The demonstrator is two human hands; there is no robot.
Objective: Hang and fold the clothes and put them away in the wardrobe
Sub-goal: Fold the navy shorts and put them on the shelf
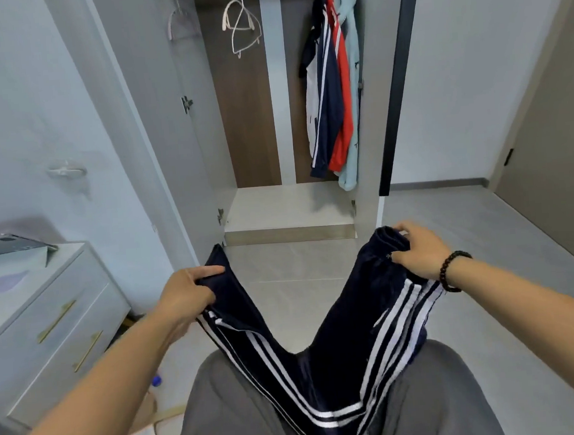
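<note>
Between the two hands, in the head view, the navy track pants (324, 362) sag in a deep V, its low point draped over the person's grey-clad lap (245, 409). The left hand (185, 294) has its grip pinched on one end of the pants, thumb laid flat along the top edge; the right hand (418, 250) has its grip curled round a bunched end, well apart from the left. Beyond both grips stands the open wardrobe (288, 213), with hanging jackets (333, 103) ahead of the right grip and empty hangers (241, 25) high ahead of the left. My judgement: the slick-looking fabric could slip from the shallow left pinch, dropping that end to the floor (290, 275); the bunched right end could give a crooked, uneven fold
</note>
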